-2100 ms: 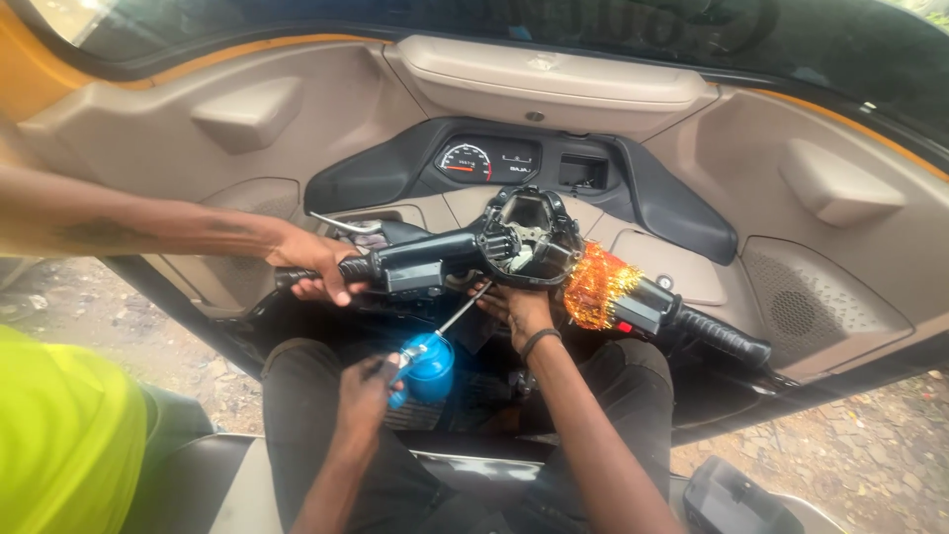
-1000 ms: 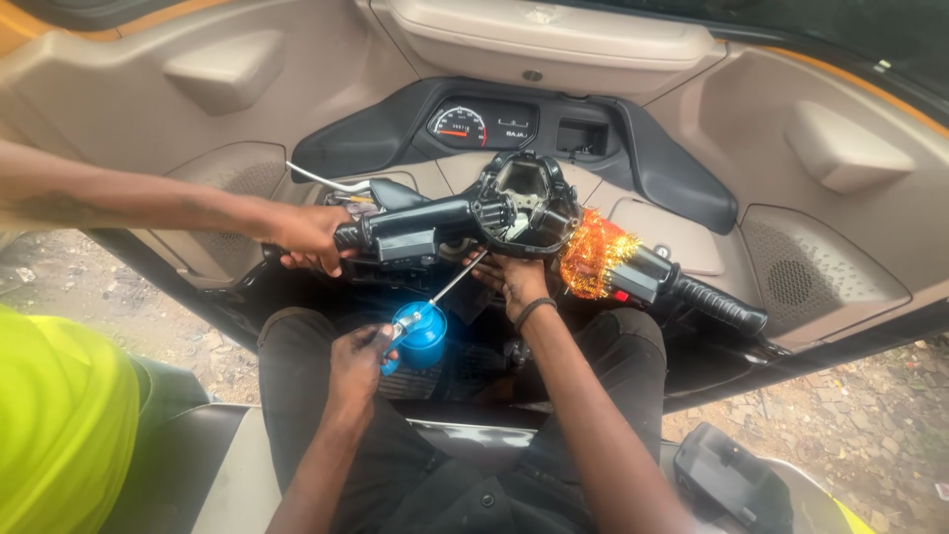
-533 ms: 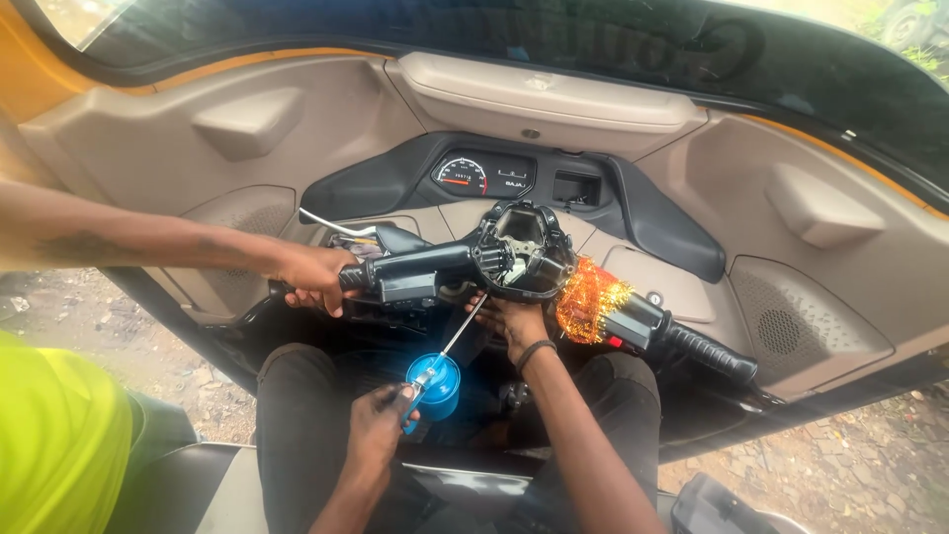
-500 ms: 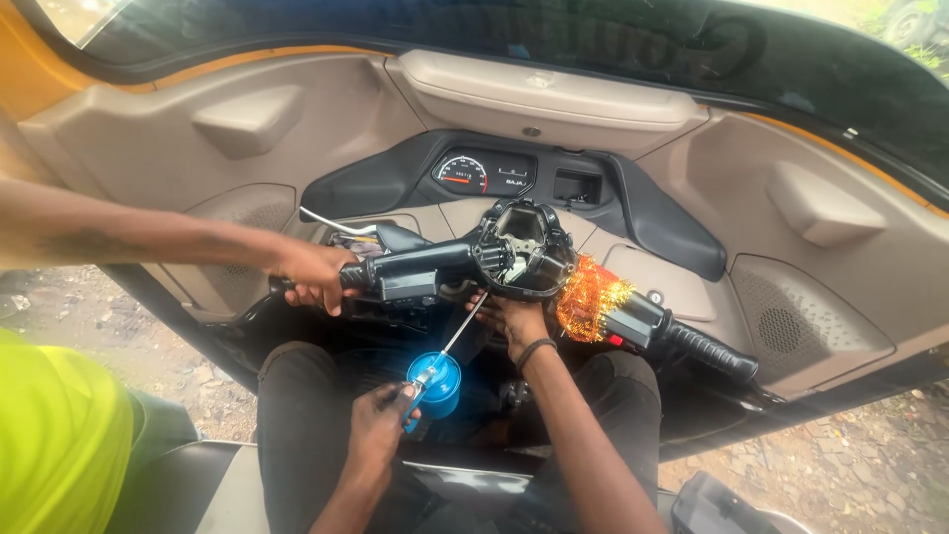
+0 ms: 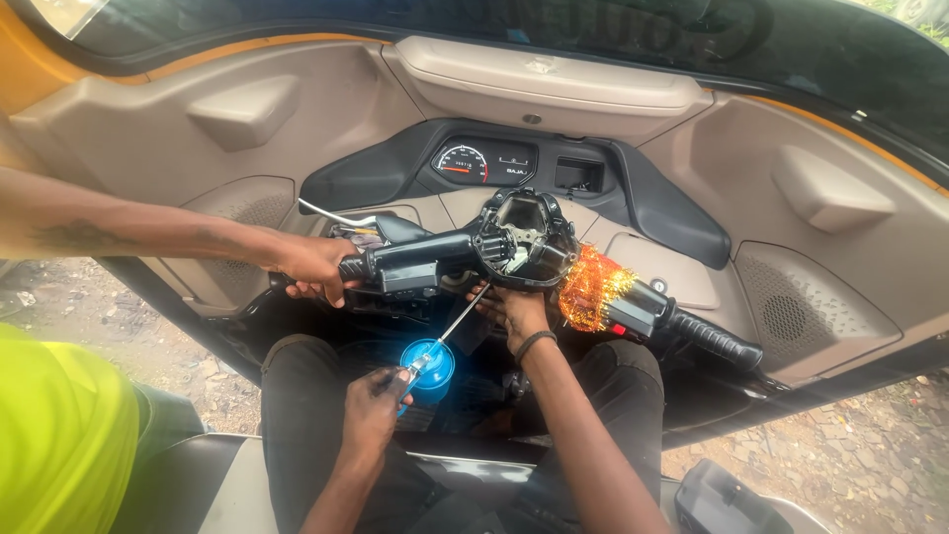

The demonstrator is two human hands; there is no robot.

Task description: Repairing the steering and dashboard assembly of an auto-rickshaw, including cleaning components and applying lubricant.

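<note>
Left hand clamped on a screwdriver at frame centre; right hand grips under the handlebar; a co-worker's hand holds its left end.

One screen-like item shows — the instrument cluster, set in the dark dashboard panel above the handlebar: a round white-faced dial with a red needle beside a small dark rectangular display. No packages, labels or signs can be made out.
</note>
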